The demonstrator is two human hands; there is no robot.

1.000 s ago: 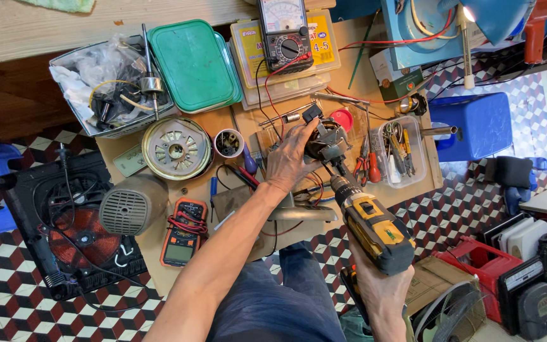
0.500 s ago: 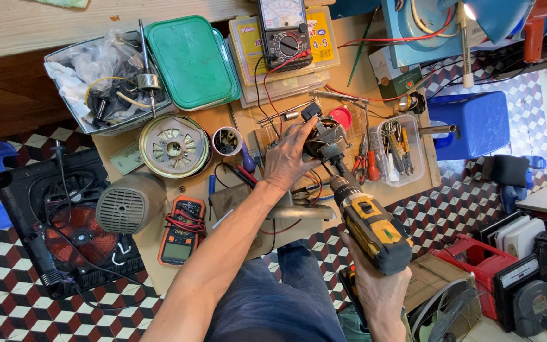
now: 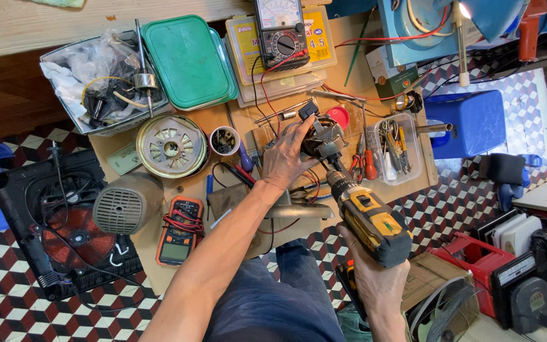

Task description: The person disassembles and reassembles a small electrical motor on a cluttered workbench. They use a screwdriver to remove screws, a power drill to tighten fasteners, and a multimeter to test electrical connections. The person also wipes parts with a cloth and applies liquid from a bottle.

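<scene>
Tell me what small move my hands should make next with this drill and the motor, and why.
Probably squeeze the trigger briefly while pressing down. The yellow cordless drill in the right hand already has its tip on the small motor, and the left hand is braced over that motor on the workbench. Whether the bit sits squarely in a screw head is too small to tell, so go slowly.

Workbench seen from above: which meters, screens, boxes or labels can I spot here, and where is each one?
Analog meter: top centre, black, pale dial, round knob, on a box.
Yellow label: top of that clear flat box, beside the meter.
Digital meter: lower left bench edge, orange and black, grey screen, red leads coiled on it.
Green carton: upper right, small, with pale label.
Cardboard box: floor, lower right, brown.
</scene>
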